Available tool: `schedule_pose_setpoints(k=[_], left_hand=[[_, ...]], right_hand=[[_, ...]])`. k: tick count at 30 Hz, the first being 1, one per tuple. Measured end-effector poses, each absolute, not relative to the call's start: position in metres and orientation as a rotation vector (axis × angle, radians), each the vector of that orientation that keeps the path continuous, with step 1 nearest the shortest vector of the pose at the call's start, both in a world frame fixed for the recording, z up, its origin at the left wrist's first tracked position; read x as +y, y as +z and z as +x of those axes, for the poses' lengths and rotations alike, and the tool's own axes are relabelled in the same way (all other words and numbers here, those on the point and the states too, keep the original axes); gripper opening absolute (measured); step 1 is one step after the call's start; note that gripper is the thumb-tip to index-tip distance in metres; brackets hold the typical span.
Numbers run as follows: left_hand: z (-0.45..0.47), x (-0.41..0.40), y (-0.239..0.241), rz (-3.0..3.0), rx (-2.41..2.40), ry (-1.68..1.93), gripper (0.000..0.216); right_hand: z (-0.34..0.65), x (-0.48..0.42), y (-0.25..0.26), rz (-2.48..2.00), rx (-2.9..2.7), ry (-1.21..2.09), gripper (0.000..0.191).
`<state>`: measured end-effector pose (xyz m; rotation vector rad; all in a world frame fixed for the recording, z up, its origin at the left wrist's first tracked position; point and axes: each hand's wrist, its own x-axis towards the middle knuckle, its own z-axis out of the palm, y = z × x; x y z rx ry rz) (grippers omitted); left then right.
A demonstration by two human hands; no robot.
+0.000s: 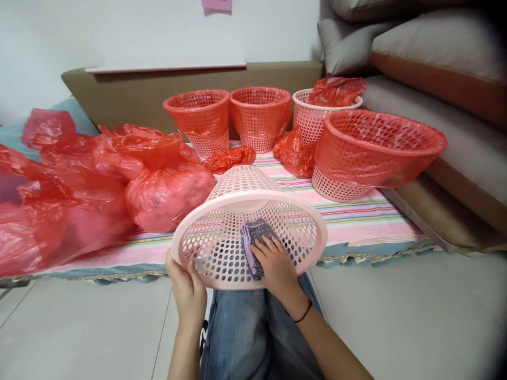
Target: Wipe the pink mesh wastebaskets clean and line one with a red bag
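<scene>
Basket (247,196), pale pink, is tipped on its side over the front edge of the striped cover (368,214), mouth toward the knees (257,316). The left hand (186,287) grips its rim; the right hand (279,266) presses one grey cloth (253,243) inside, whether pinching it I cannot tell. Wiping seems in hand; the next move probably calls for a steady rim. Behind stand four more baskets (343,187), three lined in red; stuffed red bags (166,192) at left overlap too much to count.
</scene>
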<state>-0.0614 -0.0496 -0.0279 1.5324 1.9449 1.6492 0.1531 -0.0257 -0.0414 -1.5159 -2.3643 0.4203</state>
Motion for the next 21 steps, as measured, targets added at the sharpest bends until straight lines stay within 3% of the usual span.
schedule_pose_setpoints(k=[4, 9, 11, 14, 16, 18, 21], left_hand=[[-0.066, -0.047, -0.028, 1.722, 1.898, 1.606, 0.055], [-0.062, -0.049, -0.017, 2.483, 1.953, 1.727, 0.086], [-0.048, -0.057, -0.009, 2.646, 2.085, 1.697, 0.086], [-0.016, -0.071, -0.006, 2.732, 1.979, 1.42, 0.073], [0.004, -0.08, -0.016, 2.798, 1.799, 1.015, 0.064], [0.015, -0.085, -0.035, 2.653, 1.995, 0.775, 0.051], [0.013, -0.087, -0.069, 2.557, 2.147, 0.573, 0.062]], right_hand=[[0.155, -0.025, -0.045, -1.486, -2.347, 0.416, 0.058], [0.157, -0.023, -0.05, -1.474, -2.308, 0.468, 0.062], [0.158, -0.022, -0.051, -1.471, -2.303, 0.494, 0.064], [0.158, -0.022, -0.053, -1.465, -2.299, 0.509, 0.063], [0.158, -0.022, -0.055, -1.467, -2.294, 0.499, 0.06], [0.158, -0.022, -0.057, -1.465, -2.289, 0.488, 0.059], [0.158, -0.023, -0.057, -1.457, -2.284, 0.473, 0.061]])
